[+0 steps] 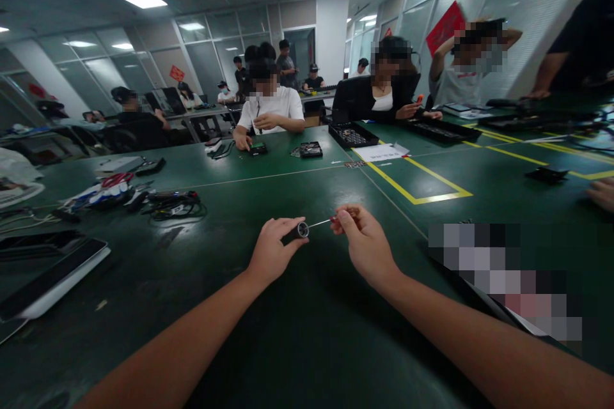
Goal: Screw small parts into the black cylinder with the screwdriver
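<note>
My left hand [274, 248] is closed round a dark cylinder [302, 230] with a pale ring at its end, which faces right. What the cylinder belongs to is hidden by my fingers. In my right hand [361, 235] is a screwdriver [320, 223] with a red handle, pinched between thumb and fingers. Its thin metal shaft points left and its tip is at the ringed end of the cylinder. Whether the tip is inside or only against the rim, I cannot tell. Both hands are above the green table top [307, 332].
Bundled cables [175, 204] and a dark flat device [52, 275] lie on the left. Yellow tape [441, 197] marks the table ahead. A blurred-out item [503, 281] lies at right. Across the table, a person in white [275, 105] handles a small device [258, 149], near black trays [352, 134].
</note>
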`<action>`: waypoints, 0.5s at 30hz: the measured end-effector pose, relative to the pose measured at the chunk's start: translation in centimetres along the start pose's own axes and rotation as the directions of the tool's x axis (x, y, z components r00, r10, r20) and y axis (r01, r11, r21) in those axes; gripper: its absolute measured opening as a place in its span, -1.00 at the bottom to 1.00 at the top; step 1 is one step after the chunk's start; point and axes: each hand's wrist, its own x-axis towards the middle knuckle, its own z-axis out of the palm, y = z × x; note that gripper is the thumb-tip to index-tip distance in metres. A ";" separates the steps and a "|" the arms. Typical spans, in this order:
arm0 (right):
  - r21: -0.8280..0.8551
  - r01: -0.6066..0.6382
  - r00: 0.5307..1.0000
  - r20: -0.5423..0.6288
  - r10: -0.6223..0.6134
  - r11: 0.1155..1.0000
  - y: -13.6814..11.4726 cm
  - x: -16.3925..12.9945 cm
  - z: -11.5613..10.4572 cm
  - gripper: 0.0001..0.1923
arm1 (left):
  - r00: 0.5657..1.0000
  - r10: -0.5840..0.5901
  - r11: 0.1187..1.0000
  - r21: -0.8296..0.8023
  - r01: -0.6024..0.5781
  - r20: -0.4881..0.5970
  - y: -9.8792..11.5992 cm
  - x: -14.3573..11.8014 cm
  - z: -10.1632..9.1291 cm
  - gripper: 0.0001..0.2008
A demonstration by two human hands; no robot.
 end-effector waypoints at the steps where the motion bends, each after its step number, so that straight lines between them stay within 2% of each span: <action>1: -0.009 -0.004 1.000 -0.008 0.004 1.000 -0.1 0.0 0.0 -0.72 | 1.000 0.004 1.000 -0.004 -0.004 0.003 0.0 0.0 0.0 -0.59; 3: -0.042 -0.009 1.000 -0.008 0.009 0.999 -0.3 0.0 -0.1 -0.72 | 1.000 0.008 1.000 -0.009 -0.008 0.008 -0.1 -0.1 0.0 -0.58; 6: -0.082 -0.005 0.999 0.053 0.010 0.997 -0.4 0.0 -0.3 -0.72 | 1.000 0.004 1.000 -0.009 -0.004 0.012 -0.2 -0.1 0.0 -0.59; 12: -0.040 0.043 0.989 0.140 -0.037 0.998 -0.1 -0.5 -0.3 -0.82 | 0.999 -0.020 1.000 0.011 0.019 0.037 -0.1 0.0 -0.1 -0.60; 15: -0.111 0.067 0.993 0.101 -0.055 0.992 -0.3 -0.5 -0.3 -0.70 | 0.997 -0.043 0.999 0.020 0.042 0.059 0.3 0.0 -0.2 -0.60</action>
